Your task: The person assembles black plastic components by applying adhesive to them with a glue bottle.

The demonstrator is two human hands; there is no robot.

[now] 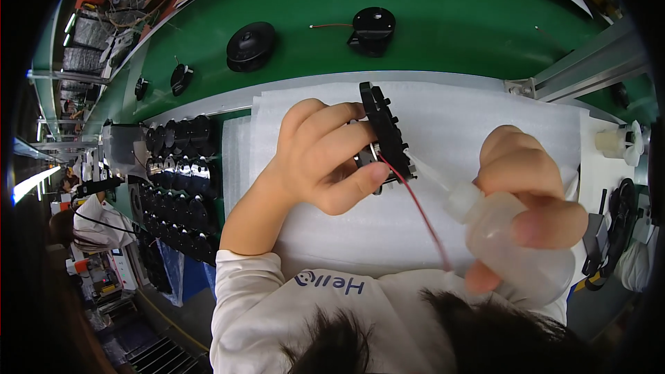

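Black disc assembly (386, 128) was pinched edge-up by left fingers (346, 142), apparently exposing it to the squeeze bottle (495, 235) right fingers (551, 225) gripped.

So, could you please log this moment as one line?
left hand: holding black part | right hand: holding translucent bottle, nozzle toward part | red wire: trailing from part | surface: white sheet

The left forearm (253, 218) angles up and to the right; the left hand (322, 156) presents its back to the camera, fingers bent rightward in a grip, thumb extended below them. The right hand (530, 183) is raised opposite, fingers curled in a grasp.
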